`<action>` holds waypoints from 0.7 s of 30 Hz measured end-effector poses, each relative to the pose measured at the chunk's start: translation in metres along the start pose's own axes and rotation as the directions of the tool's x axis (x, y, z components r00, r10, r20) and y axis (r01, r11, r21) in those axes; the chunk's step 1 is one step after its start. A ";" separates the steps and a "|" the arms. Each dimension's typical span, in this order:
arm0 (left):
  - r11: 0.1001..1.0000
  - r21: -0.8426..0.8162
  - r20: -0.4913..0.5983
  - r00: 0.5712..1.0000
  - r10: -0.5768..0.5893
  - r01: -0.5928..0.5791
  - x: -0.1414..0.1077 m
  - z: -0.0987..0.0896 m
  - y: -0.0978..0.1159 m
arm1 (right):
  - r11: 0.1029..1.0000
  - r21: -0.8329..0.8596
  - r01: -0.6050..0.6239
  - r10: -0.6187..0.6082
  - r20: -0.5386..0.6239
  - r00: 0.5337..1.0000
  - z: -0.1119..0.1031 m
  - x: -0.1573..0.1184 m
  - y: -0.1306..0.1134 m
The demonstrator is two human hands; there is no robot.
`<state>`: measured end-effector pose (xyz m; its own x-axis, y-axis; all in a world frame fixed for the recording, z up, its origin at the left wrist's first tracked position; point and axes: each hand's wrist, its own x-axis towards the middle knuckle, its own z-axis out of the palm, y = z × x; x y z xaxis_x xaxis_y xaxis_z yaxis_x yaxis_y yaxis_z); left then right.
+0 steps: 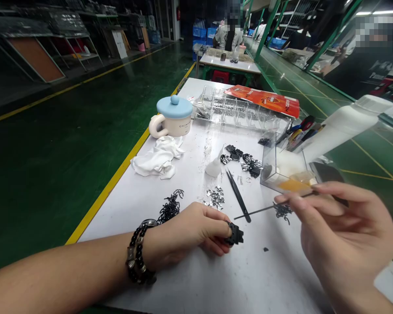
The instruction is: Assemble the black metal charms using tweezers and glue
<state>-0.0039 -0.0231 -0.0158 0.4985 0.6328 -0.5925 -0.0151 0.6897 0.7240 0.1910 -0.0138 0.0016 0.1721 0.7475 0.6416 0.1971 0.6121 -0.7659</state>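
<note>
The left hand (pixel 186 231) has its fingers clamped on a matte black stamped metal piece (pixel 235 234) above the white surface (pixel 249 279), while the right hand (pixel 340 226) pinches a thin black rod (pixel 258 211) over a small cluster of black wire clips (pixel 282 210).

Hands (pixel 186 231) (pixel 340 231) with black part (pixel 235 233) and rod (pixel 258 212)

2 hands (pixel 186 231) (pixel 340 226), 1 lidded mug (pixel 170 117), 1 pair of tweezers (pixel 238 196), 1 white cloth (pixel 157 157), 1 clear box (pixel 278 170).
</note>
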 end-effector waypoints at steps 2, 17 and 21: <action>1.000 0.001 -0.001 1.000 -0.003 0.003 0.000 0.000 0.000 | 1.000 -0.018 -0.021 0.023 0.067 0.997 0.004 -0.004 0.001; 1.000 -0.022 0.002 1.000 -0.002 0.002 0.001 -0.001 -0.002 | 1.000 0.018 -0.024 0.019 0.254 0.967 -0.006 -0.005 -0.004; 1.000 -0.013 -0.002 1.000 0.002 -0.002 0.000 -0.001 -0.002 | 1.000 -0.013 0.000 0.004 0.302 0.953 -0.004 -0.008 -0.004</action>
<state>-0.0047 -0.0240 -0.0176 0.4966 0.6347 -0.5921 -0.0275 0.6933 0.7201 0.1932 -0.0232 0.0000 -0.1263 0.7931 0.5959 0.2099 0.6085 -0.7653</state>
